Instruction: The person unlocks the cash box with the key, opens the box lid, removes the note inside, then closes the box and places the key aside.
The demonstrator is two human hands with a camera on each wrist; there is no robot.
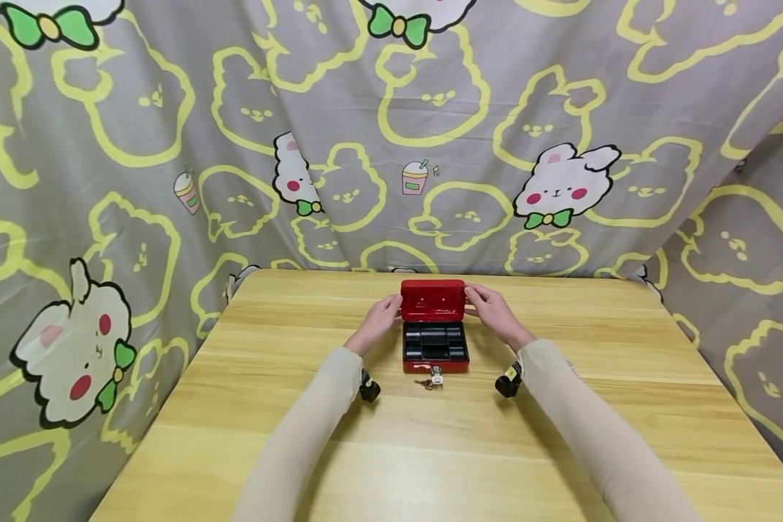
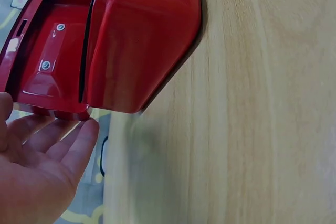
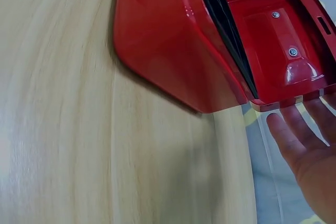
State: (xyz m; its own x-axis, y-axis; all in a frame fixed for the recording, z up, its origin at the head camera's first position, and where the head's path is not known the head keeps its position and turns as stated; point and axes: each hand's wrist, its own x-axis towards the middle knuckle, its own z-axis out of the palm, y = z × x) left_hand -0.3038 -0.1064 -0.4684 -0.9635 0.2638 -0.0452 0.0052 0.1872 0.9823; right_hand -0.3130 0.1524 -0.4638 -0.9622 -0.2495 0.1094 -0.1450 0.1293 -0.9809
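A red metal cash box stands on the wooden table with its lid raised upright. Inside sits a black compartment tray. My left hand holds the lid's left edge, thumb toward the front and fingers behind it. On the opposite edge, my right hand grips the lid near its upper corner; its fingers reach behind the lid in the right wrist view. A small silver padlock is at the front of the box, and small keys lie beside it.
The light wooden table extends to both sides of the box. Behind its far edge hangs a grey curtain with yellow cartoon outlines. Black wrist cameras sit below both sleeves, near the tabletop.
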